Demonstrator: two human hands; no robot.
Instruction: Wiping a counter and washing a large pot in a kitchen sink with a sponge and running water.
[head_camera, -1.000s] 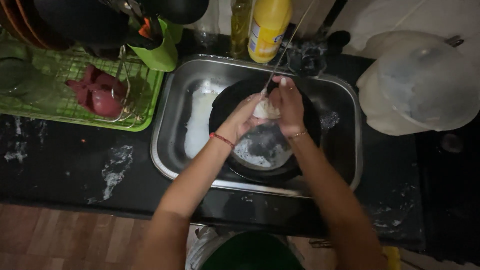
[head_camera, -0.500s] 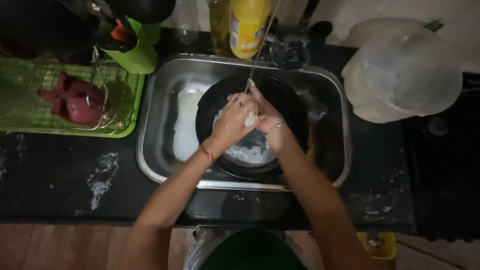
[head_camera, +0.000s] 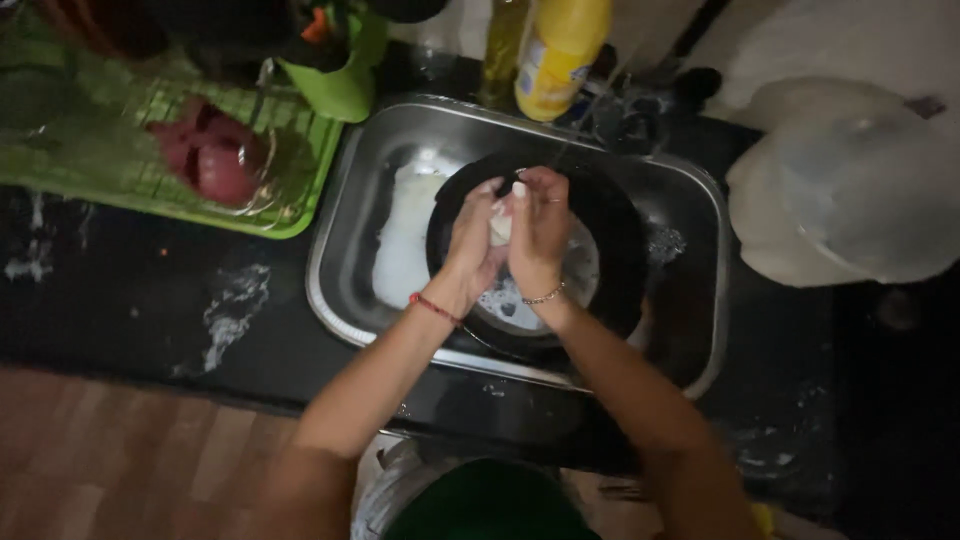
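Observation:
My left hand (head_camera: 473, 245) and my right hand (head_camera: 541, 228) are pressed together over a black pan (head_camera: 610, 260) that lies in the steel sink (head_camera: 345, 250). Between the palms both hands grip a small pale soapy lump (head_camera: 500, 228); what it is I cannot tell. A thin stream of water (head_camera: 590, 115) falls from the upper right onto the hands. Foamy water (head_camera: 582, 268) lies in the pan's bottom. My left wrist wears a red thread, my right wrist a thin chain.
A green drying rack (head_camera: 120, 160) with a dark red item (head_camera: 215, 160) sits left of the sink, a green cup (head_camera: 345, 75) behind it. A yellow bottle (head_camera: 560, 50) stands at the sink's back. A pale domed cover (head_camera: 850, 195) lies right. Foam spots mark the black counter (head_camera: 150, 300).
My hands stay clasped on the pale lump over the pan, rubbing; the fingers have turned more upright. The view has shifted slightly, so the sink sits further right in the frame.

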